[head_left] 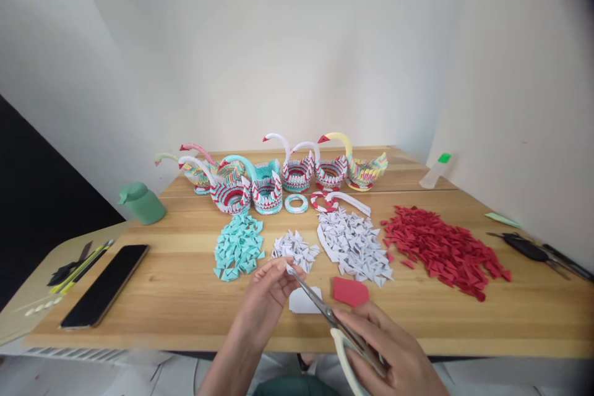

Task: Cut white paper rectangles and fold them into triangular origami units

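Observation:
My left hand [273, 288] pinches a small piece of white folded paper [290, 268] between thumb and fingertips. In my right hand [390, 346] is a pair of scissors [346, 346] with pale handles, its blade tips reaching the white paper piece. Whether the blades are cutting into it, I cannot tell. Below the scissors lie a stack of white paper slips [305, 301] and a stack of red paper slips [349, 291]. Just beyond my left hand sits a small pile of white folded triangles [297, 249].
Teal triangles [237, 247], a larger white pile [355, 244] and red triangles [440, 247] spread across the wooden table [185, 297]. Several folded-paper swans [232, 195] stand behind, near two paper rings [296, 203]. A phone [106, 284] and green container [143, 203] are left; black-handled tools [524, 246] right.

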### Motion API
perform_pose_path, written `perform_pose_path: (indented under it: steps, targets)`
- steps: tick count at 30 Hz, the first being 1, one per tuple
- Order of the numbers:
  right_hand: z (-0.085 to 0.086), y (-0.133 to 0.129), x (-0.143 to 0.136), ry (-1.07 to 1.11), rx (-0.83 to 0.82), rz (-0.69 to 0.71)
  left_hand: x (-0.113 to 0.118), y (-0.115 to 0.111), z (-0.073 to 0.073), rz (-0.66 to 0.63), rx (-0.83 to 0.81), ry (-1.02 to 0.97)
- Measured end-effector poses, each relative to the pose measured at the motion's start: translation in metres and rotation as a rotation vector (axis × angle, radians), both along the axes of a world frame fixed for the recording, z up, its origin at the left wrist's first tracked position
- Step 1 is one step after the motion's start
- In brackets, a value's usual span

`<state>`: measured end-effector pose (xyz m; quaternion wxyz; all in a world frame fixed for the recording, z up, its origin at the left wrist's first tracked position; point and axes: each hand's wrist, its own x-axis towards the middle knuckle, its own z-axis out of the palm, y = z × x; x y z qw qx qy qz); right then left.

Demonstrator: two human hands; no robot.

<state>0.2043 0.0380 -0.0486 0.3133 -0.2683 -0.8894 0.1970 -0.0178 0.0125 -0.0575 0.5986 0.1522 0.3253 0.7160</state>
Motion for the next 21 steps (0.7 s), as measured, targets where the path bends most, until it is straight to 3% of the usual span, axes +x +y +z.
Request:
perform_pose_path:
  steps: [7, 16, 21]
  targets:
    - [-0.001, -0.010, 0.002, 0.004, -0.001, 0.043, 0.002, -0.012, 0.003, -0.037, 0.046, 0.031]
    - [0.011, -0.027, 0.000, 0.023, -0.101, 0.057, 0.010, -0.025, 0.008, -0.083, 0.016, 0.212]
    - [0.006, -0.030, 0.002, 0.010, -0.206, 0.052, -0.001, -0.018, 0.005, 0.009, 0.013, 0.148]
